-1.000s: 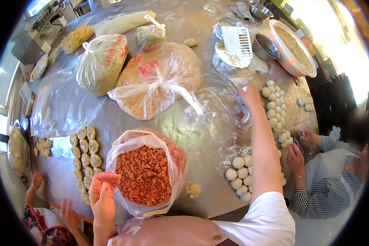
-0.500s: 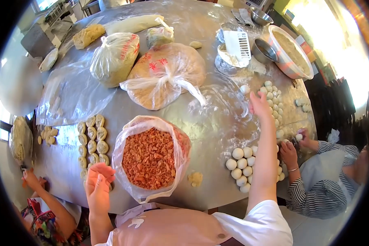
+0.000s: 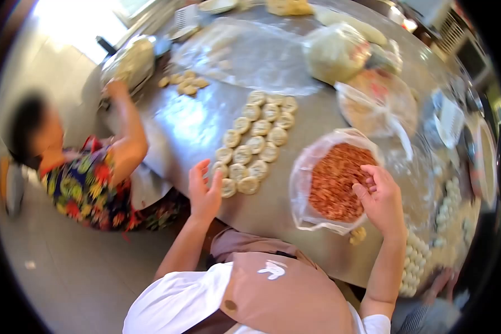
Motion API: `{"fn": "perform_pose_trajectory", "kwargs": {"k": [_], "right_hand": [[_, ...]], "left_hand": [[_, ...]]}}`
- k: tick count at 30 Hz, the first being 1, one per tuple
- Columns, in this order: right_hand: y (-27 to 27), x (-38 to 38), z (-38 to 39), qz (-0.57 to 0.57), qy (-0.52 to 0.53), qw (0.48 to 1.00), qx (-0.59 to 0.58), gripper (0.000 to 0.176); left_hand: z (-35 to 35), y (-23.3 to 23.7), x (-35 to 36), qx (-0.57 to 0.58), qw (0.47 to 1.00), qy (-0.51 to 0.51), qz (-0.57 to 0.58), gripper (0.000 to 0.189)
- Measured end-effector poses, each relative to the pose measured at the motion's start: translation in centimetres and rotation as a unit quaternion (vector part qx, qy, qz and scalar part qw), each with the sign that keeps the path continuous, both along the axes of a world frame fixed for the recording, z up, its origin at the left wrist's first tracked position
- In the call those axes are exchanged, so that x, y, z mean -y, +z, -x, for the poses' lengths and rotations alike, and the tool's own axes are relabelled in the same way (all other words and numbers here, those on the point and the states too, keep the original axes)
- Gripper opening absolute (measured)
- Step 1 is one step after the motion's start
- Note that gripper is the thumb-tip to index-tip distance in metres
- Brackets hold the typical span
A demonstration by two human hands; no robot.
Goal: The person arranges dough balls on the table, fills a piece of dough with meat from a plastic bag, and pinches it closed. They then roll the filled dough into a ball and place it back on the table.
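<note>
My left hand [image 3: 205, 195] is raised beside the near end of rows of flat, round dough pieces [image 3: 256, 145] with a spiral pattern; its fingers are apart and hold nothing. Over the right side of a clear plastic bag [image 3: 299, 195], rolled open at the top, hovers my right hand [image 3: 383, 200]. Its fingers are loosely curved, with a gap between thumb and forefinger and nothing visible between them. A reddish-brown crumbly mix [image 3: 337, 181] fills the bag. Close to the bag's lower right lies a small lump of dough [image 3: 358, 235].
At left a person [image 3: 89, 172] in a flowered top reaches toward a wrapped bundle [image 3: 131, 61]. Small dough pieces [image 3: 186, 82] lie near it. Tied bags, one of them pale [image 3: 337, 53], stand farther back. White dough balls [image 3: 413, 261] sit at right, near another person's arm [image 3: 441, 284].
The view has turned to the left. My right hand has moved from beside the white dough balls to over the bag of reddish mix. My left hand stays raised near the dough rounds.
</note>
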State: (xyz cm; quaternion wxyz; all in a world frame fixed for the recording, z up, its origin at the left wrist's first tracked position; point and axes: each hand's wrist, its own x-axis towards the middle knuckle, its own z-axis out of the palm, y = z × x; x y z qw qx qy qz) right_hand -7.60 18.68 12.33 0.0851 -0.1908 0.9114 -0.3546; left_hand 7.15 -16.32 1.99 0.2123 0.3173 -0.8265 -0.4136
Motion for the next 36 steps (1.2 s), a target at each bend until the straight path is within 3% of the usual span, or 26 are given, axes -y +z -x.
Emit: {"fn": "perform_pose_trajectory", "kwargs": {"k": [3, 4, 7, 11, 13, 14, 17, 18, 21, 23, 26, 31, 34, 36], "right_hand": [[-3.3, 2.0, 0.6, -0.121, 0.073, 0.980, -0.142, 0.051], [-3.5, 3.0, 0.4, -0.155, 0.064, 0.982, -0.088, 0.058], [-4.2, 3.9, -0.3, -0.193, 0.083, 0.968, -0.136, 0.059], [-3.2, 2.5, -0.4, -0.185, 0.100, 0.974, -0.080, 0.060], [-2.5, 2.4, -0.6, -0.205, 0.064, 0.974, -0.074, 0.059], [-2.5, 2.5, -0.6, -0.207, 0.044, 0.975, -0.072, 0.058], [-3.1, 3.5, -1.0, -0.173, 0.032, 0.983, -0.048, 0.055], [-3.5, 3.9, -1.1, -0.155, 0.043, 0.986, -0.040, 0.055], [-3.7, 3.9, -1.3, -0.139, 0.041, 0.989, -0.039, 0.051], [-3.2, 3.4, -0.9, -0.151, 0.032, 0.988, -0.026, 0.048], [-2.5, 3.7, -1.0, -0.137, 0.043, 0.990, -0.003, 0.045], [-3.5, 3.6, -1.3, -0.130, 0.030, 0.991, -0.017, 0.035], [-4.0, 1.8, -0.5, -0.143, 0.014, 0.989, -0.035, 0.026], [-3.9, 1.2, -0.3, -0.116, 0.014, 0.992, -0.043, 0.024]], "left_hand": [[-1.1, -1.9, 1.3, 0.028, 0.994, 0.040, 0.102, 0.046], [-1.7, -3.3, 2.0, 0.045, 0.992, 0.049, 0.108, 0.046], [-2.3, -6.0, 2.7, 0.101, 0.987, 0.034, 0.117, 0.048], [-1.1, -6.4, 2.7, 0.133, 0.977, -0.024, 0.163, 0.046], [0.2, -5.0, 2.5, 0.145, 0.988, -0.027, 0.043, 0.038], [0.7, -5.4, 2.2, 0.114, 0.991, -0.020, 0.062, 0.032], [1.9, -3.3, 1.4, 0.150, 0.988, -0.013, -0.034, 0.031], [1.8, -4.1, 1.4, 0.114, 0.993, -0.014, -0.017, 0.027], [2.4, -2.5, 0.4, -0.042, 0.987, 0.026, -0.156, 0.024], [2.7, -0.6, 0.2, -0.093, 0.951, -0.018, -0.295, 0.027], [3.8, 2.8, -0.6, -0.133, 0.812, -0.121, -0.555, 0.036], [7.1, 6.2, -7.1, -0.062, 0.681, -0.261, -0.682, 0.027], [8.0, 7.2, -10.4, 0.019, 0.650, -0.339, -0.679, 0.022], [8.9, 7.2, -12.6, 0.062, 0.665, -0.331, -0.667, 0.021]]}}
